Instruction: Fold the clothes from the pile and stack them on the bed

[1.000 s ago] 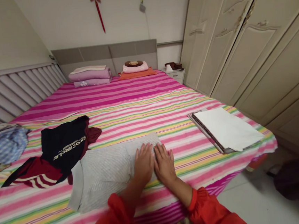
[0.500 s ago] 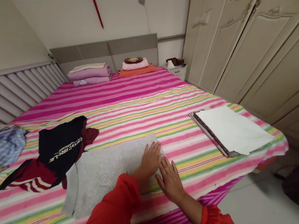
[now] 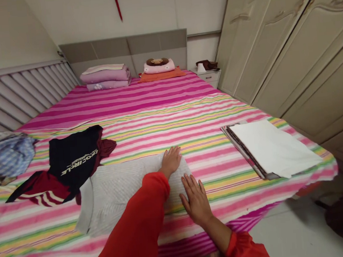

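A light grey ribbed garment (image 3: 114, 193) lies flat and elongated on the striped bed cover, its smooth band at the left end. My left hand (image 3: 171, 161) rests flat on the garment's upper right part, fingers stretched out. Just below and to the right, my right hand (image 3: 196, 201) lies with spread fingers at the garment's right edge, partly on the cover. The two hands are apart. My left sleeve hides part of the garment's lower edge.
A dark shirt with maroon sleeves (image 3: 78, 156) lies left of the grey garment, with blue checked clothes (image 3: 8, 156) farther left. A folded stack topped with white cloth (image 3: 275, 147) lies at the right. Folded bedding (image 3: 106, 75) sits by the headboard (image 3: 152, 44).
My left hand has moved up and away from my right hand, over the garment. More of the garment's right end shows. The camera view has shifted slightly.
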Motion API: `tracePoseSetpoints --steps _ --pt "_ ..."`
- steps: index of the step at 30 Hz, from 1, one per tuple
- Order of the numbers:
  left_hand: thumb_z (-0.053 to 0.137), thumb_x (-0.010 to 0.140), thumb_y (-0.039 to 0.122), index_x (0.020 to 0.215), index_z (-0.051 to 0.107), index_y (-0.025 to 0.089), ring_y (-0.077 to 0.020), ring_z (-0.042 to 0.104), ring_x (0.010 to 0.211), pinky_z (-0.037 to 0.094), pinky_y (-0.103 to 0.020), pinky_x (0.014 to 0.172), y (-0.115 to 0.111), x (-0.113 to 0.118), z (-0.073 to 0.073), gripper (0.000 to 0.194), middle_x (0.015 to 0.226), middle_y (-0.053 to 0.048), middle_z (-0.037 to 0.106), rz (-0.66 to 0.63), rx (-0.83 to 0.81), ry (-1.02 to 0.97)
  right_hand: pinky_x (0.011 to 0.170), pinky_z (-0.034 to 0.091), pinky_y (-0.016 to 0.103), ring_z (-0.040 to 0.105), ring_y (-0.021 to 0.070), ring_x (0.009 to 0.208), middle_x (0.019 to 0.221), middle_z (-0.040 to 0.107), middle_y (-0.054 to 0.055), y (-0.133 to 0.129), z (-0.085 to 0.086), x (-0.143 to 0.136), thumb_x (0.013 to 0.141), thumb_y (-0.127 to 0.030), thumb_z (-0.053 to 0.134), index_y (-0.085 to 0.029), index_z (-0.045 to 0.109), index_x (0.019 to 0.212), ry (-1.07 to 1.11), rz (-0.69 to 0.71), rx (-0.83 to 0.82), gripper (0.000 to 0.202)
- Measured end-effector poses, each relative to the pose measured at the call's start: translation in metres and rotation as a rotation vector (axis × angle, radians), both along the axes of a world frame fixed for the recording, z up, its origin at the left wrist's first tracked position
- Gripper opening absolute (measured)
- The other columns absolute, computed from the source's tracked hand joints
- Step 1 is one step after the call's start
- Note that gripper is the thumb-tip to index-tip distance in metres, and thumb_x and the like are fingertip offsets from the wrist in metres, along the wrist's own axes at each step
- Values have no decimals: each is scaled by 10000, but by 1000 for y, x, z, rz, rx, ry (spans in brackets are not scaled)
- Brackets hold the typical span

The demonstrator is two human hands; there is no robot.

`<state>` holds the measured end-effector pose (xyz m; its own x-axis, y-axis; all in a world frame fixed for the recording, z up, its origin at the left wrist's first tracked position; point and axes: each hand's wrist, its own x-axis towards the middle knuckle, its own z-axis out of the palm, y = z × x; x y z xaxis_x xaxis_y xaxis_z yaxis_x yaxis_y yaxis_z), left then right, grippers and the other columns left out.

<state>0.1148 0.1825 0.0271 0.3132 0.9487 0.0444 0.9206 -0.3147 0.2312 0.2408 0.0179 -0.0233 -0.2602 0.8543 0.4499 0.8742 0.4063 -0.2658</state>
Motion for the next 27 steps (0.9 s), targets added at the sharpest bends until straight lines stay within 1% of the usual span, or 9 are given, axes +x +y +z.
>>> tracePoseSetpoints --steps 5,8,11,14,16,20,22,24,27 --pt "276 996 379 1462 442 189 -234 347 1445 224 -486 1206 -42 -18 6 530 1539 -83 425 74 83 7 1162 253 484 336 247 1449 1545 422 88 1 -2 1 991 -324 403 -234 211 1572 15 -6 26 618" --pt "322 988 387 1441 473 229 -245 357 1439 214 -529 1201 -71 -49 5 503 1518 -72 457 116 161 24 1162 254 478 336 244 1449 1536 437 86 2 -3 1 991 -334 398 -238 239 1565 20 -1 37 604" --pt "334 983 356 1439 476 262 -259 371 1431 236 -567 1182 -89 -85 6 486 1508 -62 471 242 173 34 1161 259 486 351 246 1441 1528 449 86 1 -3 0 988 -342 391 -247 310 1542 53 5 11 568" --pt "321 982 314 1432 484 264 -250 388 1422 267 -543 1175 -101 -112 7 481 1503 -59 479 316 156 0 1149 289 510 391 264 1417 1505 479 93 4 0 3 969 -400 410 -245 442 1474 196 21 -89 529" --pt "319 980 295 1426 487 253 -240 401 1415 285 -524 1171 -110 -121 7 479 1504 -64 477 338 125 -50 1128 339 501 445 281 1377 1475 511 119 12 5 10 930 -485 453 -208 516 1418 401 13 -198 565" --pt "285 982 267 1438 462 180 -240 364 1437 292 -500 1175 -133 -115 5 497 1533 -112 431 457 137 -175 1012 477 461 615 305 1163 1271 662 157 42 27 25 779 -628 578 -156 659 1226 938 -218 -431 654" --pt "274 982 266 1455 430 157 -236 310 1464 264 -491 1193 -144 -101 3 510 1559 -120 387 409 198 -218 940 515 448 659 312 1041 1082 735 136 59 45 29 682 -636 667 -162 727 1022 1077 -255 -589 586" --pt "295 981 295 1470 403 157 -240 264 1483 242 -498 1205 -152 -82 0 519 1575 -117 361 310 235 -238 873 534 431 683 312 938 926 756 129 72 63 26 628 -614 728 -155 735 857 1114 -166 -796 514" --pt "345 974 339 1474 386 132 -273 273 1478 258 -524 1196 -157 -62 -6 542 1565 -151 369 305 219 -234 794 549 414 704 302 859 864 756 143 83 86 15 677 -573 722 -138 737 858 1099 33 -1051 472"
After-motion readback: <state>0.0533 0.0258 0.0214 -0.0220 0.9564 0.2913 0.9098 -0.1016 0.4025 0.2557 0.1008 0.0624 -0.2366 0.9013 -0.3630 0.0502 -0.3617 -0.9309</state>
